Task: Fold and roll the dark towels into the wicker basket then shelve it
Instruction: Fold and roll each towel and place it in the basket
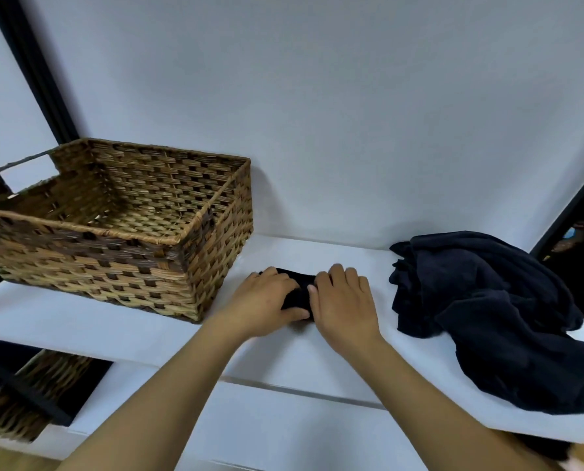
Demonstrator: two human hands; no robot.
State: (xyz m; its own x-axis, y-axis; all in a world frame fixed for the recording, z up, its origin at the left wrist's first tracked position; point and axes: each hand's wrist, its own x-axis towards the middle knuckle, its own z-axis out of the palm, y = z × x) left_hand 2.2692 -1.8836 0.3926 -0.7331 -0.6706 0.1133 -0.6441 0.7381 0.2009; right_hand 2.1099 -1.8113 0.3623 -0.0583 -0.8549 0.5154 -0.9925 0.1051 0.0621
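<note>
Now both forearms are reaching in from 6 o'clock and converging at the middle of the white countertop (318, 362), where a small rolled dark towel (297, 294) is lying. The left hand (267, 304) is lying palm down over the roll's left end, its fingers curling over the top and its thumb tucking against the near side. The right hand (345, 300) is covering the right end, knuckles up, fingers bending over the far edge, so both hands are gripping the roll between them. At 9 o'clock from the hands, the wicker basket (113, 229) is sitting upright on the countertop, just beside the left hand but not touching it. At 3 o'clock, a heap of loose dark towels (494, 317) is lying crumpled, spilling toward the counter's near edge. Below, at 8 o'clock, a second woven basket (28, 396) is showing in an open cubby.
</note>
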